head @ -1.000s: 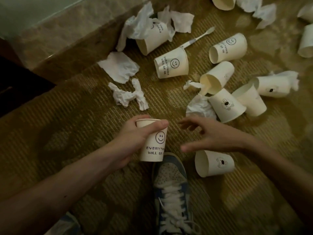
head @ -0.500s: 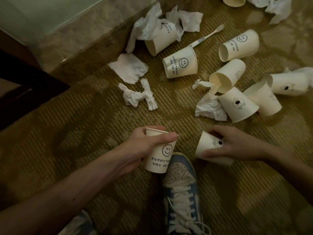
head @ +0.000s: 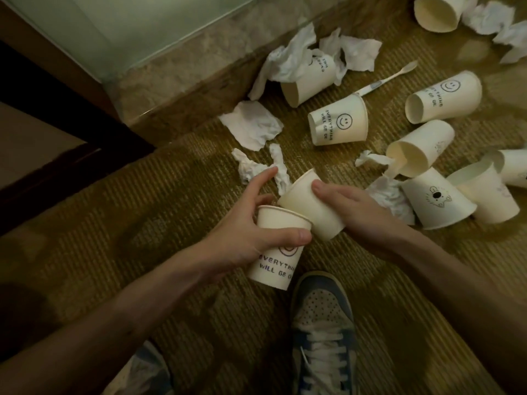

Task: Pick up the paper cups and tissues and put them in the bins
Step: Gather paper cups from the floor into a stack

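- We read "EVERYTHI… WILL BE O…" in dark capitals on the smiley cup (head: 275, 260), below a smiley face half covered by a thumb (the last letters curve out of sight).
- Our left hand (head: 242, 226) grips that cream paper cup near its rim, with the thumb across the front and the forefinger stretched out straight.
- Our right hand (head: 359, 212) is wrapped round a second cup (head: 308, 203), also cream, which shows no print on the side facing us. It is tilted, and its lower end meets the smiley cup's rim. We cannot tell whether it sits inside.
- Both held cups hang above the patterned carpet (head: 114, 223), just ahead of a blue-and-white sneaker (head: 322, 323).
- Farther off, a fallen cup (head: 338, 124) shows the whole line "EVERYTHING WILL BE OK" beside a smiley. A farther cup (head: 445, 96) to its right bears the same print.
- The animal cup (head: 436, 199), near our right hand, carries a small drawn animal face.
- A flat tissue (head: 251, 128) and a twisted tissue (head: 251, 169), both white and crumpled, lie just beyond our left fingers.
- A white toothbrush (head: 387, 78) lies among the far cups.
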The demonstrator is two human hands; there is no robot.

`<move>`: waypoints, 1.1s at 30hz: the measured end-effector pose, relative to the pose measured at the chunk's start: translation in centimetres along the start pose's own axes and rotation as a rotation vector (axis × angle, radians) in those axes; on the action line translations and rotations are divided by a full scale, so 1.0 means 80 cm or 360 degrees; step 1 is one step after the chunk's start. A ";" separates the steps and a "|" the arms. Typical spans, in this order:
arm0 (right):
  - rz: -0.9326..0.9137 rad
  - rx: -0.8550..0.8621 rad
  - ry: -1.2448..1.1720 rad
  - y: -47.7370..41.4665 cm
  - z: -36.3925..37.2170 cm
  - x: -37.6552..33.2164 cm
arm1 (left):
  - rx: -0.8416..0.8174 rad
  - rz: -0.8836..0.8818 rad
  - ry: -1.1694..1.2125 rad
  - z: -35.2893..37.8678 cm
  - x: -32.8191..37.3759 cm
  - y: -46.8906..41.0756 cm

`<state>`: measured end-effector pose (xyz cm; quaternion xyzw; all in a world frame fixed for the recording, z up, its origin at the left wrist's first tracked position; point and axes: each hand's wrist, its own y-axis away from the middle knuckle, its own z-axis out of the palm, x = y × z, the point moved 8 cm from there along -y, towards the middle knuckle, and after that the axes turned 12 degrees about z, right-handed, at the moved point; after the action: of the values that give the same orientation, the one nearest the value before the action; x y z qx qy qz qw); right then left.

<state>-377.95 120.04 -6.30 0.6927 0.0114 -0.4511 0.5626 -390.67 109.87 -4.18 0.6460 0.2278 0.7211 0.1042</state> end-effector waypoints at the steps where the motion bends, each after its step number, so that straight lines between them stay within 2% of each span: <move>1: -0.0013 -0.0069 0.0045 -0.001 0.004 -0.001 | -0.0079 -0.0017 -0.0013 0.002 -0.001 -0.001; 4: -0.0010 -0.0258 0.0131 -0.003 0.016 -0.005 | -0.0354 -0.0133 0.0048 0.017 -0.006 0.000; 5: -0.0002 -0.0275 0.0134 -0.004 0.017 -0.005 | -0.0374 -0.0163 0.0071 0.021 -0.008 0.001; 9: 0.0022 -0.0100 0.0107 -0.010 0.013 -0.009 | -0.0209 -0.0215 0.0178 0.016 -0.011 -0.006; 11: 0.0010 0.0221 0.0109 -0.017 -0.010 -0.015 | -0.0129 -0.0221 0.0206 0.010 -0.009 -0.011; 15: -0.0172 0.1204 0.0104 -0.016 -0.099 -0.046 | -0.0030 -0.0211 0.0227 0.001 -0.006 -0.020; 17: -0.0251 0.1408 0.0172 -0.021 -0.122 -0.063 | 0.0004 -0.0211 0.0250 -0.001 -0.006 -0.022; 22: -0.0090 0.1249 0.0375 -0.064 -0.130 -0.079 | 0.0060 -0.0180 0.0212 -0.013 -0.004 -0.028; 27: -0.0262 0.1277 0.0545 -0.062 -0.118 -0.100 | 0.0094 -0.0167 0.0181 -0.031 -0.008 -0.032; 33: -0.0444 0.1057 0.0746 -0.048 -0.087 -0.110 | -0.0073 -0.0216 -0.0158 -0.070 -0.002 -0.029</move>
<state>-380.90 131.22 -3.90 0.9118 0.0866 -0.3325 0.2250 -396.44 110.73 -5.72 0.6615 0.2491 0.6844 0.1789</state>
